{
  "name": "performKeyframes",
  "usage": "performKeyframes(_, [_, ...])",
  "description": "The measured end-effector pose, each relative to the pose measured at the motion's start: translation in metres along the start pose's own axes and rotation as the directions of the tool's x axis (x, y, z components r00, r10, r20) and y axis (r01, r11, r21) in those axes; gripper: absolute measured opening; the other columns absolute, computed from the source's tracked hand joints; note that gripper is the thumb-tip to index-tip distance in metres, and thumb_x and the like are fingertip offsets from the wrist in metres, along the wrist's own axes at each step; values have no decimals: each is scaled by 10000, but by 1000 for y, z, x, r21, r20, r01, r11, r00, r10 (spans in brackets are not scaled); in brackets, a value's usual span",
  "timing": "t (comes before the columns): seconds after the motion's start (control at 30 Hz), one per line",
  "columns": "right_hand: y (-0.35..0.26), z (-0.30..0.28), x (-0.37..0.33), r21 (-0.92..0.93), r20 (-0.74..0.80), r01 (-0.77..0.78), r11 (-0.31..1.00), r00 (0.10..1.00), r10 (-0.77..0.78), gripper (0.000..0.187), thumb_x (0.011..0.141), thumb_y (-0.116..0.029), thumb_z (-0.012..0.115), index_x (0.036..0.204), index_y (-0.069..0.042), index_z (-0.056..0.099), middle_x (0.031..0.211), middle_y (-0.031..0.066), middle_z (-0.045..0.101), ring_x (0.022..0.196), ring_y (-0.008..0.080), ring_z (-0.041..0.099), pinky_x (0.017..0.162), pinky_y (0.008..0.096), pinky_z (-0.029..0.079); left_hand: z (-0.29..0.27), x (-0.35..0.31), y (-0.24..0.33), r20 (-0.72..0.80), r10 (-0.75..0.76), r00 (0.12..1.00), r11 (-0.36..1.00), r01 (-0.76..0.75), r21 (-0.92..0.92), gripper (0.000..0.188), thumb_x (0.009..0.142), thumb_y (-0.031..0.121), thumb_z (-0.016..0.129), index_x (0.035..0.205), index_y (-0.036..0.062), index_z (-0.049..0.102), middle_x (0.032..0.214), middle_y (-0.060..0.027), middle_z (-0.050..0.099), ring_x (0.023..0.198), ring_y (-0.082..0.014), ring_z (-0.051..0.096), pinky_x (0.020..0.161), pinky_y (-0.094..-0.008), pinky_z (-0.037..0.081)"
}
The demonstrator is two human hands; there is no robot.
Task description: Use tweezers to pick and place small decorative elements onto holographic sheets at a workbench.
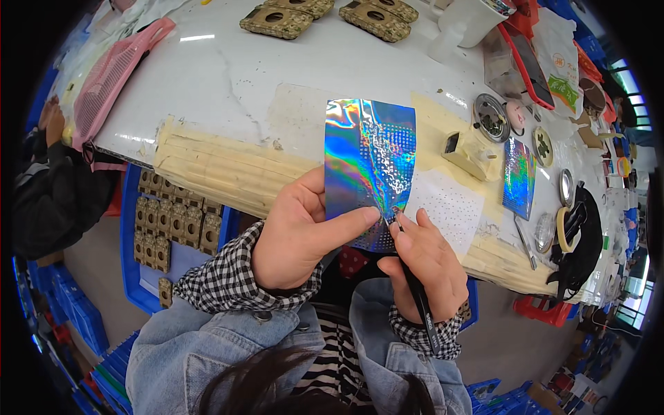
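A shiny blue holographic sheet (351,149) with rows of small dots or cut-outs is held up by its left edge in my left hand (294,235), the thumb lying across its front. My right hand (436,266) is closed round slim black tweezers (419,297). Their tip meets the lower part of the sheet, close to my left thumb. Anything tiny at the tip is too small to make out. Behind my right fingers lies a white paper (449,214) dotted with small specks.
Camouflage-patterned cases (278,22) with round holes lie at the far edge; more fill a blue tray (131,270) below the table. A second holographic sheet (517,176), a tape block (472,155) and round tins (492,117) are at right. A pink mesh bag (114,83) and another person's sleeve (59,197) are at left.
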State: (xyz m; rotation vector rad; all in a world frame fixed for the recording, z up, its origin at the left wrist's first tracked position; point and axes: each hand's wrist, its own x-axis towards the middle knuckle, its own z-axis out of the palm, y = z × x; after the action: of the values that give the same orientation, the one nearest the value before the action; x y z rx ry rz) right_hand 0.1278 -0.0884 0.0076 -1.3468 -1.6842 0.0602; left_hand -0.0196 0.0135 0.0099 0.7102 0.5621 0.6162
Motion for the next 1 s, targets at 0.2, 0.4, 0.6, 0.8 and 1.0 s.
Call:
performKeyframes(0.2, [1, 2, 0, 12, 3, 1, 1000, 1000, -1, 373, 723, -54, 792, 1052, 20, 632, 980, 163, 675, 981, 305, 666, 896, 471, 528, -1, 1, -2, -7, 22, 1000, 1000, -23, -14, 401, 854, -56, 614, 1228, -9, 478, 1135, -100, 627, 1027, -145, 609, 909, -292, 492])
performKeyframes(0.4, [1, 1, 1, 49, 11, -31, 998, 999, 30, 407, 724, -22, 784, 1091, 25, 614, 992, 175, 671, 996, 308, 660, 904, 476, 523, -2, 1, -2, -17, 26, 1000, 1000, -26, 6, 426, 848, -57, 617, 1243, -2, 465, 1141, -96, 618, 1041, -147, 601, 915, -294, 488])
performKeyframes(0.6, [0, 1, 0, 59, 23, -60, 996, 998, 59, 441, 719, 9, 778, 1124, 24, 602, 1007, 180, 667, 1008, 311, 654, 903, 473, 525, -1, 0, -2, -22, 37, 999, 999, -36, 22, 431, 850, -55, 616, 1248, 3, 461, 1145, -92, 615, 1044, -147, 601, 920, -294, 486])
performKeyframes(0.8, [0, 2, -1, 66, 17, -70, 995, 997, 69, 449, 716, 14, 777, 1130, 20, 602, 1007, 182, 667, 999, 316, 655, 899, 470, 528, 0, -1, 0, -23, 22, 999, 999, -21, 50, 425, 854, -52, 614, 1243, 7, 454, 1140, -92, 616, 1042, -147, 602, 915, -294, 489])
performKeyframes(1.0, [0, 2, -1, 59, 15, -67, 996, 998, 66, 441, 721, 2, 778, 1125, 24, 603, 1001, 184, 669, 987, 317, 659, 892, 468, 532, 0, 0, -3, -32, 30, 999, 999, -29, 40, 416, 854, -55, 614, 1232, 11, 455, 1129, -92, 619, 1031, -150, 607, 906, -293, 494])
